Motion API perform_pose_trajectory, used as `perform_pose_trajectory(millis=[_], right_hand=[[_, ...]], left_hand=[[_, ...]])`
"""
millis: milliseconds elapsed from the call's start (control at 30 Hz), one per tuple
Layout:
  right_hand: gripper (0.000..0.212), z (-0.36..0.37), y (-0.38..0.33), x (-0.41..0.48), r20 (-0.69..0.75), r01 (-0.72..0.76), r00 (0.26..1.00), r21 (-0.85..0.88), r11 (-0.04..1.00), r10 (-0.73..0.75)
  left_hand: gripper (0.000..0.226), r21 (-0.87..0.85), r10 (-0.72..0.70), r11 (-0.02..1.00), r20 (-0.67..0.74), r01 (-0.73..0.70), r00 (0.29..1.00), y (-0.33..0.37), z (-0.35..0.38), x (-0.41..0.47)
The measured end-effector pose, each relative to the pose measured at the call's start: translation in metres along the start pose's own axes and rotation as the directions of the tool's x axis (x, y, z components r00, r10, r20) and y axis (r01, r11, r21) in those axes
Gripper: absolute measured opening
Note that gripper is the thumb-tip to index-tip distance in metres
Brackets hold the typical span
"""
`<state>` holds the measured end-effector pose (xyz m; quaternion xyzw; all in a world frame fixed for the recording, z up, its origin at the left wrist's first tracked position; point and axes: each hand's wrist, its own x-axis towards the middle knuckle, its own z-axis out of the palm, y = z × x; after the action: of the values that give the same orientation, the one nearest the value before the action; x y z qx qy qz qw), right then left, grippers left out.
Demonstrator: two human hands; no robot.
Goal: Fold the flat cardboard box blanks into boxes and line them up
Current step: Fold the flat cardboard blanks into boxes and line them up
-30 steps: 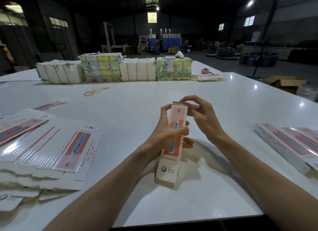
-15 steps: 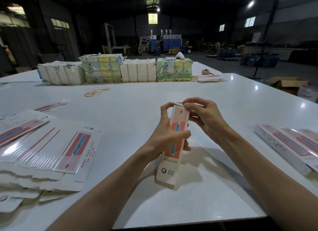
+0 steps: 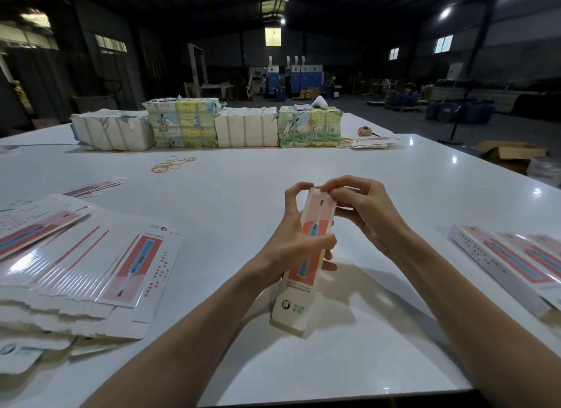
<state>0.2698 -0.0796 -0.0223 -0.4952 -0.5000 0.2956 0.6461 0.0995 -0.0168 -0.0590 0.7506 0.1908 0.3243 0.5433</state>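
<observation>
Gripping box (image 3: 305, 271) mid w/ left hand (image 3: 290, 240), right hand (image 3: 365, 214) pinching top flap (image 3: 314, 191)

- Looks from a head-worn wide-angle camera, forward and down across the white surface (image 3: 394, 180), from above its near edge.
- Sits close over both forearms, with left hand (image 3: 291, 246), right hand (image 3: 364, 213) and the gripped box (image 3: 288, 304) at frame centre.
- Reaches past wrapped bundles (image 3: 246, 131) at the far edge into a dim hall.
- One view only.
</observation>
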Motion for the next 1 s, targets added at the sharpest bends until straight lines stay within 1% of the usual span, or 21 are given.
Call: perform_pose_trajectory(millis=[133, 267, 433, 533, 633, 700, 767, 800, 867, 900, 933, 1000], right_hand=[[0.021, 0.011, 0.005, -0.002, -0.014, 0.007, 1.000, 0.030, 1.000, -0.007], [0.021, 0.015, 0.010, -0.004, 0.011, 0.079, 0.997, -0.077, 0.994, -0.078], [0.011, 0.014, 0.016, -0.005, -0.015, 0.119, 0.993, -0.073, 0.990, -0.120], [0.009, 0.015, 0.020, -0.006, -0.022, 0.114, 0.993, -0.074, 0.991, -0.116], [0.012, 0.016, 0.026, -0.006, -0.040, 0.084, 0.995, -0.091, 0.992, -0.088], [0.021, 0.020, 0.031, -0.005, -0.066, 0.094, 0.992, -0.210, 0.973, -0.110], [0.035, 0.026, 0.033, -0.006, -0.082, 0.103, 0.987, -0.351, 0.931, -0.141], [0.036, 0.030, 0.033, -0.008, -0.085, 0.111, 0.984, -0.397, 0.911, -0.157], [0.029, 0.036, 0.034, -0.012, -0.059, 0.151, 0.977, -0.494, 0.856, -0.206], [0.027, 0.037, 0.033, -0.015, -0.026, 0.160, 0.977, -0.564, 0.811, -0.210], [0.030, 0.039, 0.030, -0.018, 0.021, 0.157, 0.982, -0.637, 0.755, -0.186], [0.048, 0.042, 0.023, -0.022, 0.128, 0.152, 0.988, -0.761, 0.631, -0.084]], left_hand=[[0.094, -0.103, -0.019, 0.995, -0.048, 0.014, 0.999, 0.002, -0.002, 0.001], [0.089, -0.197, -0.048, 0.980, -0.065, 0.035, 0.997, 0.003, -0.007, 0.000], [0.090, -0.162, -0.066, 0.985, -0.071, 0.054, 0.995, 0.003, -0.003, -0.001], [0.089, -0.164, -0.074, 0.985, -0.079, 0.061, 0.994, 0.001, -0.002, -0.001], [0.089, -0.229, -0.096, 0.970, -0.067, 0.078, 0.993, -0.004, -0.002, 0.000], [0.087, -0.303, -0.113, 0.950, -0.095, 0.079, 0.989, -0.008, -0.001, 0.002], [0.075, -0.382, -0.142, 0.921, -0.137, 0.080, 0.980, -0.010, 0.000, 0.005], [0.066, -0.408, -0.158, 0.910, -0.160, 0.081, 0.974, -0.011, 0.001, 0.005], [0.050, -0.478, -0.173, 0.876, -0.196, 0.060, 0.965, -0.011, 0.002, 0.007], [0.048, -0.539, -0.178, 0.841, -0.206, 0.040, 0.962, -0.010, 0.002, 0.008], [0.047, -0.612, -0.186, 0.791, -0.211, 0.019, 0.960, -0.009, 0.003, 0.008], [0.052, -0.722, -0.199, 0.692, -0.201, -0.007, 0.959, -0.004, 0.004, 0.007]])
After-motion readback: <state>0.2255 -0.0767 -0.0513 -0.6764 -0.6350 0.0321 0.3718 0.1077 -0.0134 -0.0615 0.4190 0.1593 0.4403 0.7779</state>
